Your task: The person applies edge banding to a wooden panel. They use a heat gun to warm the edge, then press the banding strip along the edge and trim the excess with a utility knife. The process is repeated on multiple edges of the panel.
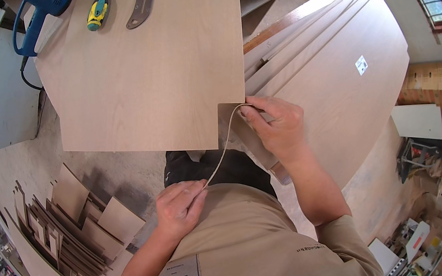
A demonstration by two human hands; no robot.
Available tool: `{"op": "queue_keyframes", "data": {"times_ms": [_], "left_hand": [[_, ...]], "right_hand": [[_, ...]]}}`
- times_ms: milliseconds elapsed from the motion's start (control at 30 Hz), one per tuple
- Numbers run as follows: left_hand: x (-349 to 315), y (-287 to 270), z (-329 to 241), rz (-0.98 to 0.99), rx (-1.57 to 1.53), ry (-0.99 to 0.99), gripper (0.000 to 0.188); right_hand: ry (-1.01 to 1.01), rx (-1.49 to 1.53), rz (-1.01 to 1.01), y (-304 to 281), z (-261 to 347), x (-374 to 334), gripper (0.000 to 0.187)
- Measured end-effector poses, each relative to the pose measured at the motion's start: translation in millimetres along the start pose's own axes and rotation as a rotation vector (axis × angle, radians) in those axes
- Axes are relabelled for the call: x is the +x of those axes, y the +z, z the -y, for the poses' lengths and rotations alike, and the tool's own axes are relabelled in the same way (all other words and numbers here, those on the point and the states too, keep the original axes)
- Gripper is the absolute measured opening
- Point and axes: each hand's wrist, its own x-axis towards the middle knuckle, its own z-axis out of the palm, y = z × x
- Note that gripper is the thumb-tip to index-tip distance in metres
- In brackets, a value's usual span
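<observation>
A thin, pale strip of edge banding (224,153) curves between my two hands. My left hand (181,207), close to my waist, pinches its lower end. Up at the notched corner of a wooden panel (151,85), my right hand (277,124) pinches the upper end between thumb and fingers, right by the notch's inner edge. The panel lies flat in front of me, its surface light brown. On its far part rest a yellow and green screwdriver (98,9) and a grey utility knife (143,3). A blue heat gun (40,19) stands at its far left.
Several large panels (337,82) lean in a stack at the right, close to my right arm. Offcuts and narrow boards (81,225) are piled on the floor at the lower left. A white panel (2,89) stands on the left. Cardboard boxes (433,99) sit at the far right.
</observation>
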Motion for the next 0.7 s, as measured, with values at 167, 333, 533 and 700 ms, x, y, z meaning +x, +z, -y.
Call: {"op": "queue_keyframes", "data": {"times_ms": [167, 333, 533, 700], "left_hand": [[-1, 1, 2, -0.016, -0.004, -0.007, 0.018], [-1, 2, 4, -0.031, -0.011, 0.002, 0.017], [1, -1, 3, -0.028, 0.004, 0.011, 0.017], [4, -9, 0, -0.043, 0.082, 0.083, 0.02]], "right_hand": [[0.039, -0.038, -0.008, 3, 2, -3, 0.019], [0.049, -0.059, -0.035, 7, 3, -3, 0.02], [0.049, -0.097, -0.033, 8, 5, -6, 0.019], [-0.002, -0.019, -0.112, 15, 5, -3, 0.017]]}}
